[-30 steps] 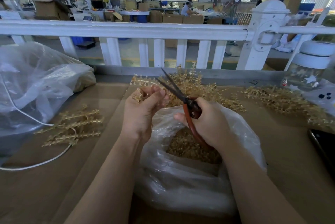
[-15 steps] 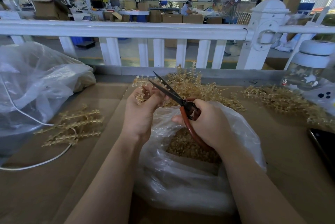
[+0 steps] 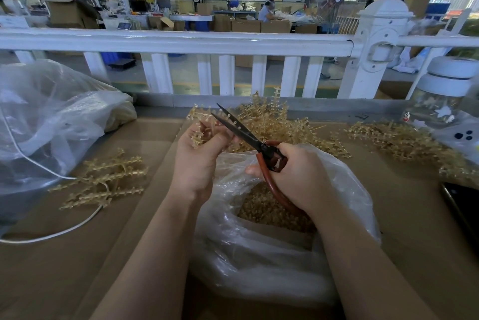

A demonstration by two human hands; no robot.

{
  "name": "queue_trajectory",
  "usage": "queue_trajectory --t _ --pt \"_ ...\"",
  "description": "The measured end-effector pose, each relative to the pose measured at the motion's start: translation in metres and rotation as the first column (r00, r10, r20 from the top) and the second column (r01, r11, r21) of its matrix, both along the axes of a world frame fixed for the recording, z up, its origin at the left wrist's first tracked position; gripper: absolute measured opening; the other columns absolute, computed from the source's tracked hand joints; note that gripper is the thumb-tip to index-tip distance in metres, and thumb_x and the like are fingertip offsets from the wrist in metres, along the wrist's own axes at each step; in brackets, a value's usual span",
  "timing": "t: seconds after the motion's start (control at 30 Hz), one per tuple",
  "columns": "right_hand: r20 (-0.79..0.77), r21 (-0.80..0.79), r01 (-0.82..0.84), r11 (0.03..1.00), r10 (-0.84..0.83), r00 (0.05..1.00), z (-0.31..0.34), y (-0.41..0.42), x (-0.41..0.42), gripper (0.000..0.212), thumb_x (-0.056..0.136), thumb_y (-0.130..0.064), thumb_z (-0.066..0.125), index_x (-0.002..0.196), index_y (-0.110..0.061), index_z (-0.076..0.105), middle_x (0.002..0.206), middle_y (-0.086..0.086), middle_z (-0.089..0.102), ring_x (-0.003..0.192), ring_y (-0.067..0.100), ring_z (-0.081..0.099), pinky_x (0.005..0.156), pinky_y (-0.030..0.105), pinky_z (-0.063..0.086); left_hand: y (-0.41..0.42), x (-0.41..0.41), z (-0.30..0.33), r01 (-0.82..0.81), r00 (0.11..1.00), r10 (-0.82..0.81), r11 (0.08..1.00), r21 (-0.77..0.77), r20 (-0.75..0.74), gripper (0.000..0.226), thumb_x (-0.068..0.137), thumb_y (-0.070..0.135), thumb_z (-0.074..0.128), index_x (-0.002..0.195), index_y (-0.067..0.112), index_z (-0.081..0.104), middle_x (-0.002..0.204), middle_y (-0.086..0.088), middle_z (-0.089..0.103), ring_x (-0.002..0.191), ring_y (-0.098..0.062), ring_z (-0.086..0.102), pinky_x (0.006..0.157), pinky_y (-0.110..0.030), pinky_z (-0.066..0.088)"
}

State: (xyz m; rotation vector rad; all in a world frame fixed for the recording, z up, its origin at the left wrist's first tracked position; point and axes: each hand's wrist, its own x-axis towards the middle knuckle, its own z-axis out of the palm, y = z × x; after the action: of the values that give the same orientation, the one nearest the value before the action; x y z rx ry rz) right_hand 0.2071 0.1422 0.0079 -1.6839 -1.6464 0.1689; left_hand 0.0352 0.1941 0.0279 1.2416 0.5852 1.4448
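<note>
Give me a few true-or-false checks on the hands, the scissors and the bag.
The right hand grips red-handled scissors. True.
The scissors' blades are fully closed. False: their tips stand apart.
The left hand holds a gold plastic sprig. True.
The clear bag under the hands is empty. False: it holds small gold pieces.
A white cable lies left of the hands. True.
</note>
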Motion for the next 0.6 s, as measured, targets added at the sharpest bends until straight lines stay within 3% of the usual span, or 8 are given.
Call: queue_trajectory --t 0.17,0.3,0.6 --pt "0.004 -0.002 0.008 1.0 -0.008 1.0 0.0007 0.0 0.0007 0.068 0.063 -0.086 0.062 0.11 -0.037 0.069 0.079 -0.026 0.063 0.073 -0.012 0.057 0.053 0.007 0.036 0.0016 -0.0033 0.0 0.058 0.998 -0.058 0.998 -0.014 0.008 0.015 0.087 -0.005 0.064 0.079 0.004 0.056 0.075 -0.011 0.062 0.073 -0.022 0.059 0.084 -0.033 0.051" --pt "0.024 0.015 0.016 1.0 -0.017 1.0 0.001 -0.0005 0.0004 0.071 0.063 -0.089 0.059 0.112 -0.039 0.067 0.078 -0.03 0.061 0.074 -0.014 0.055 0.056 0.008 0.036 0.0026 -0.0054 -0.0005 0.071 0.996 -0.072 0.997 -0.023 -0.045 0.016 0.086 -0.007 0.063 0.08 0.007 0.063 0.071 -0.01 0.064 0.069 -0.019 0.06 0.075 -0.025 0.051" --pt "0.049 0.035 0.036 0.999 -0.037 0.998 0.002 -0.0006 -0.0002 0.067 0.064 -0.088 0.059 0.105 -0.036 0.068 0.073 -0.031 0.056 0.071 -0.012 0.054 0.055 0.01 0.036 0.0006 -0.0075 0.0028 0.078 0.997 -0.08 0.994 -0.075 -0.022 0.019 0.087 -0.007 0.06 0.078 0.008 0.067 0.073 -0.009 0.067 0.071 -0.02 0.064 0.078 -0.031 0.055"
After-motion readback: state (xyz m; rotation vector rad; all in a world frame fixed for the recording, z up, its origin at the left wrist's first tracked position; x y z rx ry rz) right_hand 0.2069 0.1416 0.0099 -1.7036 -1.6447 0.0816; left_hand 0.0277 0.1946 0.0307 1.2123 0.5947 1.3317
